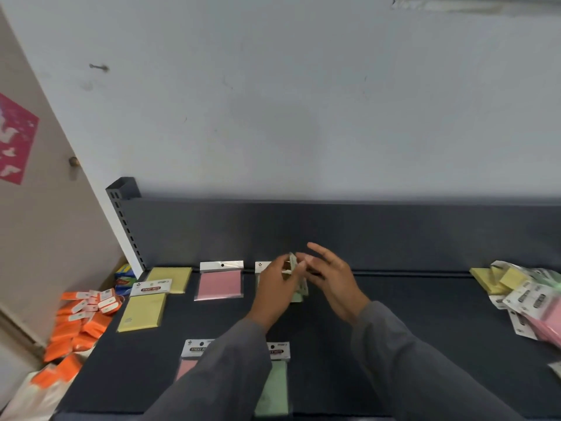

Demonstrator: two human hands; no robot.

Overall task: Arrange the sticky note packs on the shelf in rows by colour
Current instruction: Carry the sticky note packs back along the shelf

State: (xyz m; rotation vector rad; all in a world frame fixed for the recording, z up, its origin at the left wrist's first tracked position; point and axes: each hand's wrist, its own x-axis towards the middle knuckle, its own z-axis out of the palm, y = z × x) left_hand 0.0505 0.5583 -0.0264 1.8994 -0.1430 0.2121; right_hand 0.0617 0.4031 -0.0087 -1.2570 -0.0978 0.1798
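Hands meet over the back of the dark, matte shelf (394,314): your left hand (274,291) pinches a thin, glossy green pack (299,288) by its white header, tilted on edge, while your right hand (332,282) hovers just beside it, fingers spread and relaxed, holding nothing. Left of your left hand lies a flat pink pack (219,284), then 2 square yellow packs (142,311) overlapping. Nearer you, your sleeves partly cover another pink pack (186,367) and a green one (273,390). Far right of your right hand sits a jumbled heap of wrapped packs (522,294).
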